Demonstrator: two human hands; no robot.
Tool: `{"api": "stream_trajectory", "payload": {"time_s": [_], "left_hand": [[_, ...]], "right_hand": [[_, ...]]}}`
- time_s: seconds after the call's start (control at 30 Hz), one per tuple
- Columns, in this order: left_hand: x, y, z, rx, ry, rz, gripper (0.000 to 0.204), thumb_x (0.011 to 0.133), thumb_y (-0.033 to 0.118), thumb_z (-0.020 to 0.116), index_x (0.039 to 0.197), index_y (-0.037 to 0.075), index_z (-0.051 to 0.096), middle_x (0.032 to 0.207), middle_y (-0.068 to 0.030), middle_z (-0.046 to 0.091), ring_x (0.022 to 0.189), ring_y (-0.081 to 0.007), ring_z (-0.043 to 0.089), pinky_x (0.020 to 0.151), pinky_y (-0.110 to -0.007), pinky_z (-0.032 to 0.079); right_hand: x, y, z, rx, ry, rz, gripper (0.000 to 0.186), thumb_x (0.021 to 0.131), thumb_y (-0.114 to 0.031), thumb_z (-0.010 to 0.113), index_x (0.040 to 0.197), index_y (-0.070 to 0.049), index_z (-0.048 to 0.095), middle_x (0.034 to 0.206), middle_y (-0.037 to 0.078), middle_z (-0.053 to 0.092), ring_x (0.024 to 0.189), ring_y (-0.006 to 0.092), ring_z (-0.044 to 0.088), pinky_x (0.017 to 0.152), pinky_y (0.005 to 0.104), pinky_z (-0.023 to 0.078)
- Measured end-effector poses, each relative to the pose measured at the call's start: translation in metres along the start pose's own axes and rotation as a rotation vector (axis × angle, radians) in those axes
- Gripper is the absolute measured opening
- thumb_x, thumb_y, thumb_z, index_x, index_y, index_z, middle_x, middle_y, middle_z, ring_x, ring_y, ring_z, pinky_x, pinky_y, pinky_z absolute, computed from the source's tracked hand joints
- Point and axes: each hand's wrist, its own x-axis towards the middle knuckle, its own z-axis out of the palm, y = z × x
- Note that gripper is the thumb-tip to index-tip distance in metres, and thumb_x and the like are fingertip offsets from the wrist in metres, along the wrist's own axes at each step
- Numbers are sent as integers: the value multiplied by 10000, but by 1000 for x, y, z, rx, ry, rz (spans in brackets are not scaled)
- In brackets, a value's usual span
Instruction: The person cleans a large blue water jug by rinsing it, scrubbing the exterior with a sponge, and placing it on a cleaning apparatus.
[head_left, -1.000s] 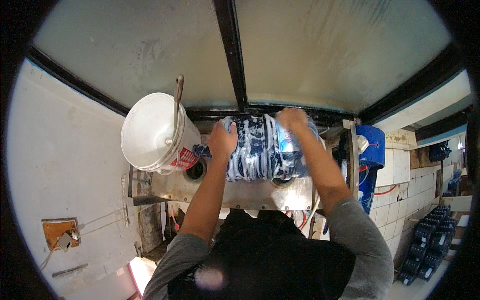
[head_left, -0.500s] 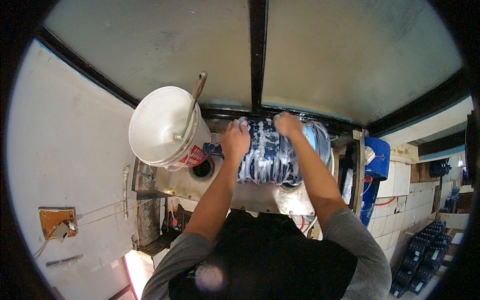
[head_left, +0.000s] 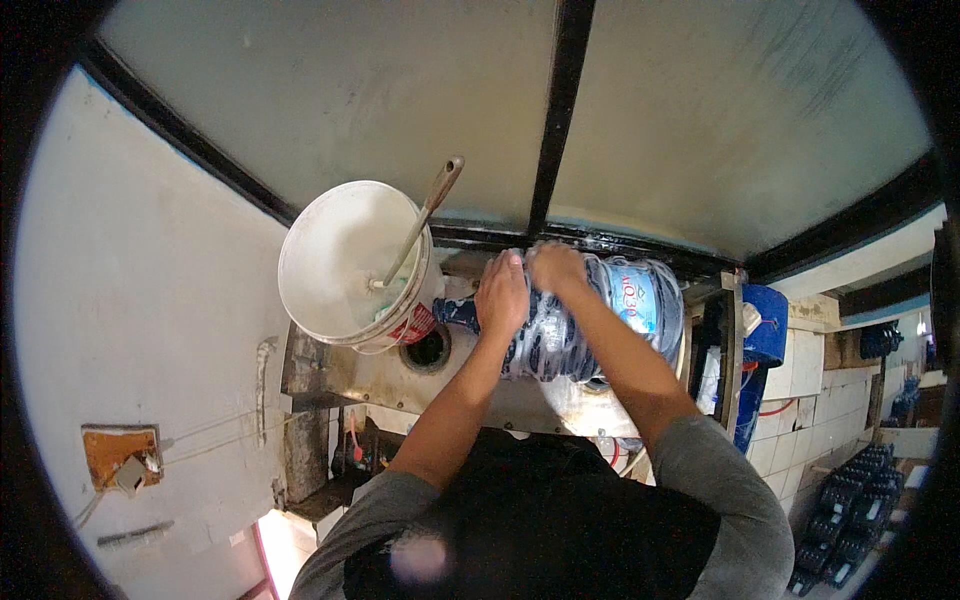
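A large clear-blue water jug (head_left: 545,345) lies on its side on a metal counter (head_left: 370,382), its neck toward the left and a label near its base. Streaks of white suds cover its ribbed middle. My left hand (head_left: 502,292) grips the jug near its shoulder, thumb side inward. Close beside it, my right hand (head_left: 557,268) is curled against the jug's upper side; its fingers are closed and a little blurred, and what they hold, if anything, is hidden.
Left of the jug's neck stands a white bucket (head_left: 300,285) with a long-handled tool (head_left: 425,215) leaning inside. A round hole (head_left: 427,350) opens in the counter below the neck. Frosted panes with a black frame (head_left: 562,120) rise behind. A blue container (head_left: 765,325) is at right.
My right hand has moved left along the jug, close to my left hand. More of the label shows and the suds look thinner. The whole view has shifted slightly.
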Motion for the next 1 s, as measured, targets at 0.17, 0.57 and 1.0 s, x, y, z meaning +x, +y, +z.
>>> {"api": "stream_trajectory", "payload": {"time_s": [0.17, 0.57, 1.0], "left_hand": [[11, -17, 8, 13, 0, 37, 576, 1105, 383, 294, 1442, -22, 528, 1479, -213, 547, 1405, -409, 464, 1181, -479, 351], [11, -21, 9, -132, -12, 55, 560, 1101, 358, 304, 1422, -29, 551, 1496, -223, 531, 1428, -437, 428, 1217, -449, 306], [-29, -22, 7, 49, -17, 289, 753, 935, 410, 675, 1518, 8, 419, 1561, -212, 456, 1463, -436, 383, 1182, -496, 351]], "right_hand": [[-119, 6, 48, 18, 554, -387, 484, 1026, -330, 456, 1401, -64, 605, 1548, 229, 463, 1445, 388, 423, 1216, 541, 281], [-59, -32, 20, 281, 413, -73, 473, 1011, -410, 493, 1310, -97, 682, 1275, 190, 694, 1258, 399, 615, 1103, 524, 443], [-11, 142, 23, 104, 27, 350, 578, 987, -504, 448, 1286, -80, 703, 1368, 170, 659, 1339, 378, 567, 1136, 539, 406]]}}
